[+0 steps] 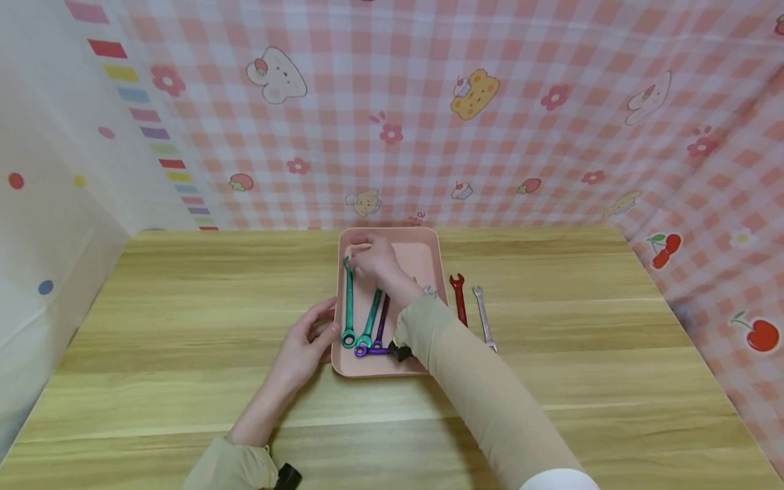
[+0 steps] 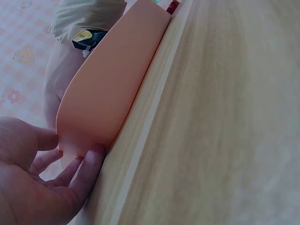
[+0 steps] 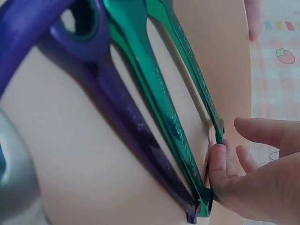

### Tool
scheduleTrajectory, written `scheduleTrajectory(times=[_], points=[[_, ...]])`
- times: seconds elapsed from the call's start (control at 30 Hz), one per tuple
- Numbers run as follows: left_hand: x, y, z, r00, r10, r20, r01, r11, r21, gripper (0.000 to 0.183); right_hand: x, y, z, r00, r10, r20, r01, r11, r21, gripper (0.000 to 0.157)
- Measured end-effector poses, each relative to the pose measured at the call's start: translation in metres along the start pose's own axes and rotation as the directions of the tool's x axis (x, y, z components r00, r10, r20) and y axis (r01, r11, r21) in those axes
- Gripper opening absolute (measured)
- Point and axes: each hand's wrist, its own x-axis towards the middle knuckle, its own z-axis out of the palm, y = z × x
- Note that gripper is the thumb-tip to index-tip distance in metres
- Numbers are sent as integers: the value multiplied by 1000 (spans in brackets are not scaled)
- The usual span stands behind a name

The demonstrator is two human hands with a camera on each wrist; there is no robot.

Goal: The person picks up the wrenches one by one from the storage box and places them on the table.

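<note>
A pink tray (image 1: 390,371) holds several wrenches. My right hand (image 1: 376,258) reaches over it to the far end of the leftmost green wrench (image 1: 349,303). In the right wrist view, fingertips (image 3: 218,161) touch that end while the thumb stands apart. A second green wrench (image 1: 371,316) and a purple wrench (image 1: 382,320) lie beside it, and another purple wrench (image 1: 376,351) crosses near the front. My left hand (image 1: 306,344) rests its fingertips against the outside of the tray's left wall (image 2: 110,79). The right forearm hides part of the tray.
To the right of the tray, a red wrench (image 1: 459,299) and a silver wrench (image 1: 484,316) lie on the wooden table (image 1: 582,327). A silver wrench end (image 1: 430,291) shows inside the tray by the right sleeve. A checked cloth (image 1: 416,82) hangs behind the table.
</note>
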Motion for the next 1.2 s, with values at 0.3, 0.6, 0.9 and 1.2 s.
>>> scheduleTrajectory(times=[0.3,0.6,0.9,1.2], points=[[0,0,1,1000,1,1,-1,1000,1,54,0,3,4,1000,7,7,-8,998,62,58],[-1,-1,1,1000,11,2,-11,1000,9,53,-2,7,5,1000,-2,9,2,1000,25,37],[-1,-1,0,1000,15,8,-15,1000,-3,54,-4,5,2,997,30,68,-37,994,102,31],[1,-1,0,1000,-7,0,7,1000,23,54,-4,6,-3,989,47,140,-80,967,241,31]])
